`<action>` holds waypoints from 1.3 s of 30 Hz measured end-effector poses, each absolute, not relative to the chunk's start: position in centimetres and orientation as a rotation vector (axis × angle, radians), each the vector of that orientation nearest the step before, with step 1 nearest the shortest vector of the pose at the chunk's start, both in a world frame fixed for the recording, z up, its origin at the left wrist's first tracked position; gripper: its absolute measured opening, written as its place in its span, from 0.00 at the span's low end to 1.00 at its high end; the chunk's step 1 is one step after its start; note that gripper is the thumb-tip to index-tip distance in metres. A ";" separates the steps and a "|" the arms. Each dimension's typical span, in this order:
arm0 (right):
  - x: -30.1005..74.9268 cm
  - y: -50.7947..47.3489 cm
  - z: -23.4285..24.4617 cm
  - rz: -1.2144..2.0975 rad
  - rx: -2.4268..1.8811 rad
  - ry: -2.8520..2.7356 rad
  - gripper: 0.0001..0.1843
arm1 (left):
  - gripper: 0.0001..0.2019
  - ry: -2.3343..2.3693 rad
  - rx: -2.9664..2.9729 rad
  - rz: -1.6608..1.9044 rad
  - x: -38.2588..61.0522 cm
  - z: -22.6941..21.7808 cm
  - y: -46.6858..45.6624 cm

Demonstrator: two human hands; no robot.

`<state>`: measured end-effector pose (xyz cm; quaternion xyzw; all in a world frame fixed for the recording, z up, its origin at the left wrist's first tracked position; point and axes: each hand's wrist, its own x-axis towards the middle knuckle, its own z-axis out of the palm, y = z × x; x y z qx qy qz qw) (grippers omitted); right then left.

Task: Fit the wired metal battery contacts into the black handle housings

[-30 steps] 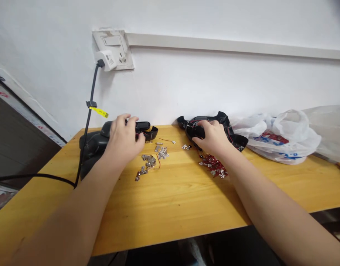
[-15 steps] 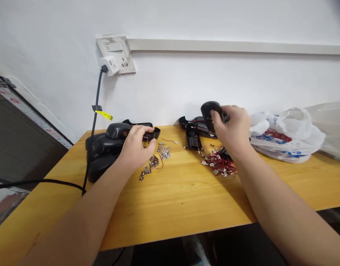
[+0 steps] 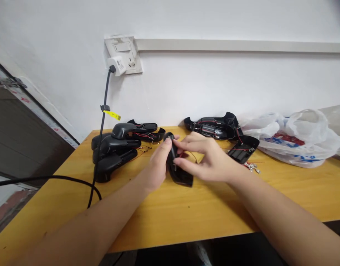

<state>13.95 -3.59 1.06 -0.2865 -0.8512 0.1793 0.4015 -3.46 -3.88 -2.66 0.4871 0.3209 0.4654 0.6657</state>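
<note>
My left hand (image 3: 158, 162) is closed around a black plastic housing half (image 3: 182, 178), hollow side up and tilted above the table. Thumb and forefinger of my right hand (image 3: 210, 157) are pinched together at the inside of this housing. A thin red wire (image 3: 192, 154) curves beside those fingers. Whatever small piece they grip is too hidden to make out. To the left lie several black housings (image 3: 114, 147) in a stack, some with wires. More open housing halves (image 3: 214, 125) with red wires rest by the wall, and another open half (image 3: 243, 149) lies nearer my right forearm.
Small metal tabs with red wires (image 3: 252, 167) show beside my right forearm. A white plastic bag (image 3: 300, 147) with red contents stands at the right. A black cable (image 3: 103, 122) drops from the wall socket (image 3: 125, 53) across the table's left side.
My right hand has come down and left to the table's middle, and my left hand has moved right. Both now meet at one black housing half. The view has shifted slightly left.
</note>
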 end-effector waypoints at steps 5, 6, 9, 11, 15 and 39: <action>15.3 -0.4 0.2 0.722 -1.095 -1.822 0.15 | 0.31 0.447 1.087 0.362 -4.0 -1.5 -5.1; 14.8 0.2 -0.4 0.743 -1.154 -1.875 0.15 | 0.29 0.409 1.129 0.229 -4.2 -1.2 -5.4; 12.3 1.5 -2.2 0.711 -1.395 -2.083 0.19 | 0.19 0.414 1.231 0.017 -4.7 -0.7 -5.6; 10.5 1.9 -2.9 0.592 -1.498 -2.166 0.20 | 0.16 0.425 1.255 0.018 -4.7 -0.9 -5.4; 8.0 3.3 -2.8 0.522 -1.580 -2.130 0.15 | 0.23 0.365 1.183 0.019 -4.5 -2.0 -4.8; 14.7 -0.3 4.2 0.892 -1.174 -1.730 0.11 | 0.36 0.652 0.655 0.509 -3.9 -3.0 -3.6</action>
